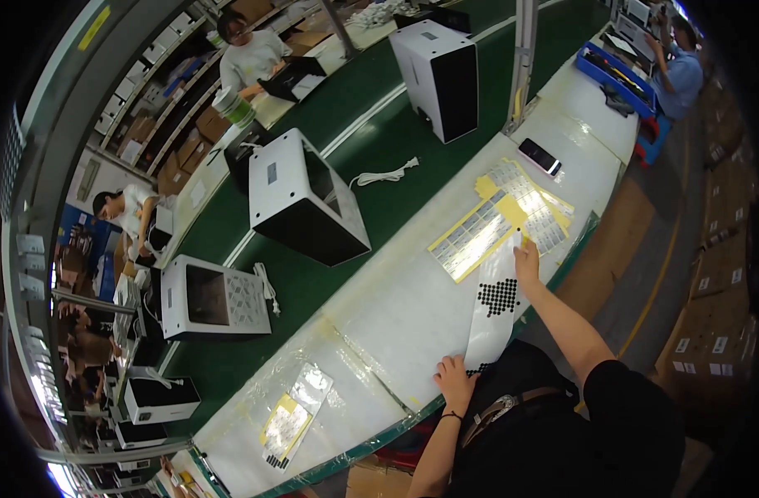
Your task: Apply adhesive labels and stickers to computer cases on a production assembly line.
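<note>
A long pale backing sheet (489, 330) lies across the white-covered bench, carrying a cluster of small round black pads near its middle. At its upper end my right hand (526, 264) is closed in a pinch, beside a single black dot. My left hand (454, 386) rests by the sheet's lower end at the bench's near edge, fingers spread, touching or very close to it; more black pads show beside the thumb. Just beyond the right hand, yellow-edged label sheets (471, 238) overlap in a loose pile.
A phone (540, 157) lies past the labels. More sheets (292, 419) sit at the bench's left. On the green conveyor belt stand white-and-black box-shaped machines (292, 187) with white cables (388, 174). A metal post (522, 66) rises at the belt's edge. Co-workers are across the belt and at far right.
</note>
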`<state>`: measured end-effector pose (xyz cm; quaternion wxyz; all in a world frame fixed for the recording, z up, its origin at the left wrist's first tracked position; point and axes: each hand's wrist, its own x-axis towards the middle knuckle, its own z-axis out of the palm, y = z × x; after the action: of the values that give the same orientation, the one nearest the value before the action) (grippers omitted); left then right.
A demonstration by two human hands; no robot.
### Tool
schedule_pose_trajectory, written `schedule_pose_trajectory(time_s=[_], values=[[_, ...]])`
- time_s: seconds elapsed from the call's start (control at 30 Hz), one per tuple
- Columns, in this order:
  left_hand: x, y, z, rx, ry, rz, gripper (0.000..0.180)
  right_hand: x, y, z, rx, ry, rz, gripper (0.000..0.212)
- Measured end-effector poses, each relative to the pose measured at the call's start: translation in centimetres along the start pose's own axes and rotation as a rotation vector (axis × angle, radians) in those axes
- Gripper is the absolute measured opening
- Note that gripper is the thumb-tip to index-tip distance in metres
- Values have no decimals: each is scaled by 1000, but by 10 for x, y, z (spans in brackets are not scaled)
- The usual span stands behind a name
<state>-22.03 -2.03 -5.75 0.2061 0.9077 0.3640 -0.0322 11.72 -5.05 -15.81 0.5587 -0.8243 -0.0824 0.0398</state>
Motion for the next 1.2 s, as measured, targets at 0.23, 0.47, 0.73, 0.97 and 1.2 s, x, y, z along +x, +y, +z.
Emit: schedule_pose_trajectory(time_s=[0.23,0.47,0.73,0.97,1.2], values=[[-6,-23,29,-269,100,-36,40,-76,-30,-3,-17,-23,164,60],[17,-53,-52,-500,-287,-167,48,-59,-53,4,162,-41,491,67],[78,-95,-124,-190,-334,-63,64,-36,-52,21,118,-222,541,41],[79,-73,-67,233,202,-180,64,-20,-55,35,53,-264,514,27],[44,-24,-6,107,310,-178,65,-16,-59,40,-5,-310,295,15]])
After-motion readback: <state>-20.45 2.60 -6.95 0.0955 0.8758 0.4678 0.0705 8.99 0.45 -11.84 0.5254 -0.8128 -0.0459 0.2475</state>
